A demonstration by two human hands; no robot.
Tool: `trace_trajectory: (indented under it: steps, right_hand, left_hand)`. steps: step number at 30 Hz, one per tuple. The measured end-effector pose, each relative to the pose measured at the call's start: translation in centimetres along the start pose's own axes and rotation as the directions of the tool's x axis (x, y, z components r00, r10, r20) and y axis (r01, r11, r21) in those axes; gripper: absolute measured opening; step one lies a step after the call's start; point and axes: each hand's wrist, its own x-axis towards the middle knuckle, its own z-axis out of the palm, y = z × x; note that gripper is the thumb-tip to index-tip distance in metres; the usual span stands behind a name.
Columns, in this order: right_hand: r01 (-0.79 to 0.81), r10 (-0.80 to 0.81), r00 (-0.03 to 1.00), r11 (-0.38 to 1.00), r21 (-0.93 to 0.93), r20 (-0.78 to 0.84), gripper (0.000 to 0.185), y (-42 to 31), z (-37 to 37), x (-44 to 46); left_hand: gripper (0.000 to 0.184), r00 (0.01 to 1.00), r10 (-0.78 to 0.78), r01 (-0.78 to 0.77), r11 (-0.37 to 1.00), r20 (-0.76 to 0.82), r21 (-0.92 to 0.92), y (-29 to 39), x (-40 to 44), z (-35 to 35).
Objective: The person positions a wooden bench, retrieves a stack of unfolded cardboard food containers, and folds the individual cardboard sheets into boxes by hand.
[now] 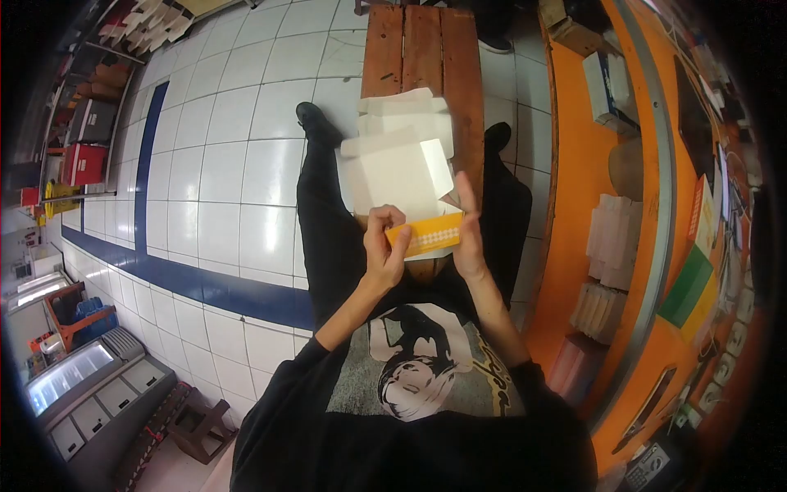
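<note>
A cardboard box (pixel 398 176), part folded, lies over the wooden bench between my legs. Its inside is white, and its near wall is yellow with a pale diamond pattern and stands up. At the left end of that wall, my left hand (pixel 385 246) pinches the card, thumb on the printed face and fingers curled behind. My right hand (pixel 469 238) rests against the wall's right end with its fingers stretched out and pointing away from me. Beyond the box, another flat white cardboard blank (pixel 406 111) lies on the bench, partly covered by the box.
The wooden bench (pixel 422 49) runs away from me. Orange shelving (pixel 566 205) on the right holds stacked folded cardboard (pixel 615 242). On the left are white floor tiles (pixel 221 180), a brown stool (pixel 197 430) and a rack with a red box (pixel 84 164). Someone's shoe (pixel 496 45) shows beyond the bench.
</note>
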Motion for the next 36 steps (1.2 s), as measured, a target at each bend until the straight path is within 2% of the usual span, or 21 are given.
trace_trajectory:
  steps: [1,2,3,5,7,9,11,12,13,15,16,17,18,19,21,23,24,27,28,32,36]
  right_hand:
    - [0.004,0.03,0.995,0.945,0.326,-0.099,0.068,-0.3,0.5,0.0]
    - [-0.139,0.168,0.986,0.823,0.551,-0.003,0.075,0.3,-1.1,0.3]
    - [-0.161,0.196,0.98,0.77,0.617,0.011,0.07,-0.1,-1.4,1.1]
    - [-0.284,0.293,0.951,0.709,0.646,0.097,0.062,1.4,-3.5,2.3]
    - [-0.296,0.299,0.949,0.724,0.623,0.103,0.054,1.9,-4.5,2.3]
    - [-0.309,0.307,0.946,0.738,0.6,0.109,0.047,0.5,-4.3,2.1]
    - [-0.404,0.383,0.914,0.887,0.222,0.132,0.037,-0.7,-4.1,1.5]
    - [-0.354,0.345,0.934,0.929,0.104,0.095,0.024,-0.1,-4.1,1.4]
    - [-0.355,0.346,0.934,0.929,0.104,0.094,0.024,0.2,-4.0,1.3]
    - [-0.165,0.165,0.986,0.959,-0.23,-0.02,0.012,0.8,-3.5,1.0]
    - [-0.135,0.123,0.99,0.958,-0.251,-0.065,0.011,1.2,-3.2,0.9]
    - [-0.134,0.121,0.991,0.959,-0.251,-0.064,0.011,1.2,-2.9,0.7]
    - [-0.126,0.125,0.992,0.881,-0.457,-0.032,0.014,1.0,-2.4,0.3]
    - [-0.107,0.137,0.991,0.761,-0.64,-0.003,0.017,0.9,-1.9,-0.3]
    - [0.108,-0.026,0.991,0.738,-0.666,0.132,0.024,-1.1,0.6,-1.0]
    - [0.222,-0.155,0.975,0.688,-0.691,0.159,0.032,-2.6,2.4,-1.4]
    - [0.223,-0.158,0.975,0.685,-0.693,0.157,0.032,-3.2,2.4,-1.4]
    - [0.06,0.05,0.991,0.668,-0.742,0.126,0.038,-3.9,2.2,-1.1]
    - [0.151,-0.063,0.987,0.664,-0.732,0.146,0.034,-3.9,2.0,-1.0]
    - [0.335,-0.357,0.928,0.67,-0.662,0.108,0.022,-4.4,2.4,-0.5]
    - [0.3,-0.418,0.905,0.756,-0.582,-0.076,0.012,-5.2,3.3,-0.5]
  left_hand:
    - [0.016,1.0,-0.001,0.001,1.0,0.001,0.002,0.0,-0.1,-0.3]
    - [0.017,0.991,0.116,-0.116,0.993,0.068,-0.011,0.1,0.0,-0.6]
    - [0.018,0.964,0.231,-0.229,0.973,0.134,-0.032,0.4,0.0,-0.8]
    - [0.008,0.952,0.269,-0.262,0.963,0.146,-0.066,1.4,0.4,-0.6]
    - [0.007,0.813,0.313,-0.344,0.939,0.492,-0.03,2.6,0.7,-0.9]
    - [0.009,0.813,0.252,-0.274,0.961,0.525,-0.038,2.4,-0.5,-0.8]
    - [0.007,0.781,0.24,-0.269,0.962,0.577,-0.036,2.3,-1.1,-0.7]
    - [0.015,0.733,0.267,-0.306,0.951,0.625,-0.048,2.3,-1.1,-0.8]
    - [0.015,0.733,0.267,-0.305,0.951,0.625,-0.048,2.5,-1.4,-0.9]
    - [0.04,0.738,-0.119,0.058,0.992,0.664,0.114,3.7,-1.7,-0.9]
    - [0.04,0.739,-0.12,0.057,0.992,0.663,0.116,3.3,-1.5,-0.9]
    - [0.049,0.837,-0.127,0.098,0.992,0.533,0.083,2.5,-1.0,-0.9]
    - [0.059,0.91,-0.139,0.133,0.99,0.391,0.042,2.4,0.1,-0.8]
    - [0.055,0.949,-0.113,0.083,0.99,0.293,0.112,2.4,1.2,-0.9]
    - [0.042,0.973,-0.181,0.16,0.976,0.142,0.144,3.3,3.9,-0.6]
    - [0.035,0.952,-0.248,0.217,0.96,0.178,0.178,3.2,5.5,-1.0]
    - [0.029,0.923,-0.318,0.273,0.938,0.215,0.214,3.2,6.0,-1.2]
    - [0.021,0.902,-0.374,0.345,0.924,0.215,0.162,3.5,6.1,-1.8]
    - [0.022,0.941,-0.251,0.217,0.962,0.227,0.166,2.7,5.7,-2.2]
    - [0.025,0.967,-0.214,0.213,0.977,0.134,0.024,3.9,4.2,-1.7]
    - [0.028,0.978,-0.194,0.201,0.974,0.076,-0.103,4.0,2.4,0.2]
